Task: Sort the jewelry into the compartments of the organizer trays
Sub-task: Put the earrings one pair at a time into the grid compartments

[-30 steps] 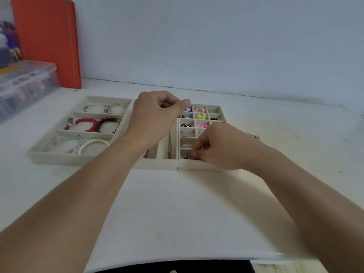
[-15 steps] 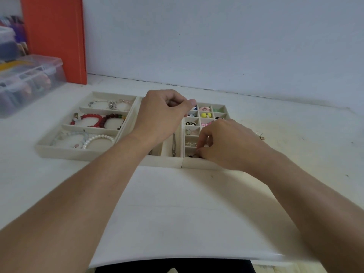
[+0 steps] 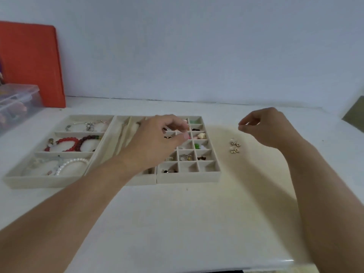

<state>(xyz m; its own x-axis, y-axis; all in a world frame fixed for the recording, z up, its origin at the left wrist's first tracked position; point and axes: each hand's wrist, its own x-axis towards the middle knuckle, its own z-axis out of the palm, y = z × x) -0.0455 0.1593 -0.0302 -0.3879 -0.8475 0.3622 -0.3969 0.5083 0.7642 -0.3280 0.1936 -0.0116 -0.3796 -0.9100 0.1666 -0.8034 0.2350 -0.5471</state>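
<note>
Three beige organizer trays stand side by side. The left tray [image 3: 45, 182] holds bead and pearl bracelets [image 3: 69, 143] in three wide compartments. My left forearm partly hides the middle tray [image 3: 116, 133] with its long slots. The grid tray [image 3: 189, 177] has small earrings in several cells. My left hand [image 3: 155, 140] hovers over the grid tray's upper left cells, fingers loosely curled, nothing visible between thumb and fingers. My right hand [image 3: 269, 128] hangs above the table right of the trays, thumb and index tips close, nothing seen in them. A few loose gold earrings [image 3: 234, 147] lie below it.
An orange board [image 3: 29, 66] leans on the wall at the back left, with a clear plastic box [image 3: 17, 103] in front of it. A dark object [image 3: 355, 115] shows at the right edge. The white table's front edge runs near my arms.
My right hand has left the grid tray's front cells and moved right and up, above the loose earrings. My left hand has loosened from a tight fist. The camera has shifted right.
</note>
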